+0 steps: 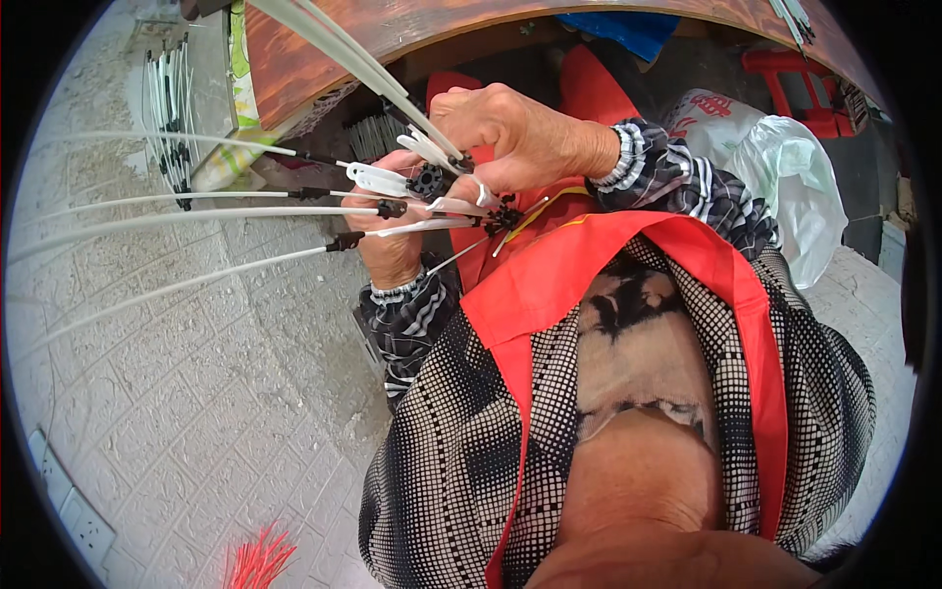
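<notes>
Both my hands hold a frame of long white ribs (201, 213) with black joints and two small black hubs, much like an umbrella frame. One toothed black hub (429, 183) sits between my hands, with short white arms around it. The other hub (504, 214) lies just below my right fingers. My right hand (535, 137) is closed at the upper right of the frame, its fingertips at the joints. My left hand (390, 253) is closed behind the ribs, which partly hide its fingers. The ribs fan out to the left and up.
A brown wooden table (334, 44) curves along the far side. Bundled white ribs (172, 118) stand at the left. A white plastic bag (785, 187) and a red plastic stool (824, 118) are at the right. Red bristles (260, 560) show on the near floor.
</notes>
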Demonstrator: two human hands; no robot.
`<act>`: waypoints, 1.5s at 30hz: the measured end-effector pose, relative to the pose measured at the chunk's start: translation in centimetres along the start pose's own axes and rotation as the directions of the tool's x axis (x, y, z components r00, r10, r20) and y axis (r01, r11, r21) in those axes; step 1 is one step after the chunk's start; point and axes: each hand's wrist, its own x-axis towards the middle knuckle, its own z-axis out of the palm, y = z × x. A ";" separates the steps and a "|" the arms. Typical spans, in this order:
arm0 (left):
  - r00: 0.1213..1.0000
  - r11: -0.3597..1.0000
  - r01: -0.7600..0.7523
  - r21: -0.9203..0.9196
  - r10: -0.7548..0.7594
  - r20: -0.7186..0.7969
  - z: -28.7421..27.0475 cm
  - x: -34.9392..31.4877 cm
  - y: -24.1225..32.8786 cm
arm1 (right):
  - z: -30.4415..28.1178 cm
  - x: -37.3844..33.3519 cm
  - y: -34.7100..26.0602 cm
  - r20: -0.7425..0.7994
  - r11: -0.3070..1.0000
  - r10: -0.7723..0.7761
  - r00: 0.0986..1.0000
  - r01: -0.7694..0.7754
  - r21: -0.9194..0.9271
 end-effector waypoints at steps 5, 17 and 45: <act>0.993 0.992 -0.088 0.088 0.095 -0.074 1.0 -0.1 0.0 | 0.0 -0.1 -0.1 -0.013 1.000 -0.004 1.000 0.004 -0.001; 0.999 0.999 -0.032 -0.036 0.031 -0.031 0.8 -0.5 -0.1 | -0.2 0.1 -0.6 -0.001 0.999 -0.032 0.999 0.032 0.007; 0.989 0.963 -0.095 -0.254 0.061 -0.137 2.6 0.3 -0.4 | -0.1 -0.4 0.6 -0.107 0.996 0.016 0.994 -0.007 0.085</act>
